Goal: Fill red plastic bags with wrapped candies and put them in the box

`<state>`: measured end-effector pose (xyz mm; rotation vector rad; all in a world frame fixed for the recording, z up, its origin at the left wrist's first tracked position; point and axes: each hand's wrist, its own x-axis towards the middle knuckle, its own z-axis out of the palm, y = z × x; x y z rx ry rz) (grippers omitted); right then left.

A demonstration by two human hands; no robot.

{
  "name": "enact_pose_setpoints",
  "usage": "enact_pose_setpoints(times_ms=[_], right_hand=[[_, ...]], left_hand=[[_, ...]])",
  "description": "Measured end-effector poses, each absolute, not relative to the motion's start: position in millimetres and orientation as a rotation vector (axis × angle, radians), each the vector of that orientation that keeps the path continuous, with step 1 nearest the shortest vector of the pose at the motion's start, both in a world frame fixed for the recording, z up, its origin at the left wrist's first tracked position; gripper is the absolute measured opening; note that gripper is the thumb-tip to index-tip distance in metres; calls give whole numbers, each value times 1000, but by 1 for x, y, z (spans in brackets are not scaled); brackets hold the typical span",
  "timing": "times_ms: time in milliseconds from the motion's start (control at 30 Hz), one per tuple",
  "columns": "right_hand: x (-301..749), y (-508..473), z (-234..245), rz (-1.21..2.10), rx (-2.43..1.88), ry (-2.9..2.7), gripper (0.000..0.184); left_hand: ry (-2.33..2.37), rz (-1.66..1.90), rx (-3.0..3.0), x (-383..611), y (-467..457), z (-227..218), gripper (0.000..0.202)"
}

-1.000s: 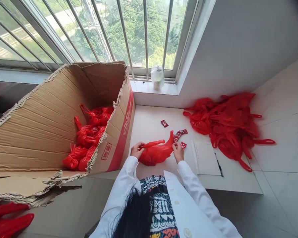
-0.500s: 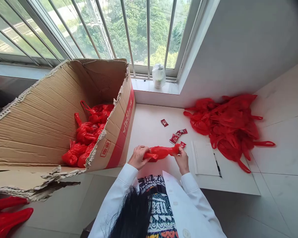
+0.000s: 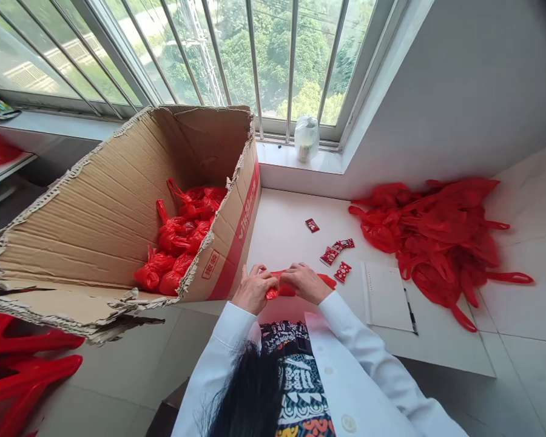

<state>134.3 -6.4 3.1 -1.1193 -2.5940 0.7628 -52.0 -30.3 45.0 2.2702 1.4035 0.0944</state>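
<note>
My left hand [image 3: 253,289] and my right hand [image 3: 304,282] meet over a red plastic bag [image 3: 287,290] at the near edge of the white table [image 3: 282,227]. Both hands are closed on the bag's twisted top, fingers pinched together; most of the bag is hidden under them. Small red packets [image 3: 335,251] lie just beyond my right hand, one more red packet [image 3: 312,225] farther back. A large open cardboard box [image 3: 118,200] stands to my left with several tied red bags [image 3: 177,243] inside.
A heap of loose red plastic bags [image 3: 437,237] lies at the table's right. A white notebook [image 3: 386,290] with a pen [image 3: 409,303] sits beside my right hand. A wrapped bottle [image 3: 306,138] stands on the window sill. Red items [image 3: 22,370] lie on the floor at left.
My hands have come together from the ends of the stretched bag to its middle, bunching it small between them. The view has shifted slightly to the left.
</note>
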Motion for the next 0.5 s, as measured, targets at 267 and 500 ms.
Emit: enact_pose_setpoints(times_ms=[267, 500], right_hand=[[175, -3, -40, 479, -1618, -2646, 10], [214, -18, -25, 481, -1601, -2492, 24]], left_hand=[[1458, 41, 2203, -67, -51, 50, 27], [1520, -75, 2038, -66, -54, 54, 28]])
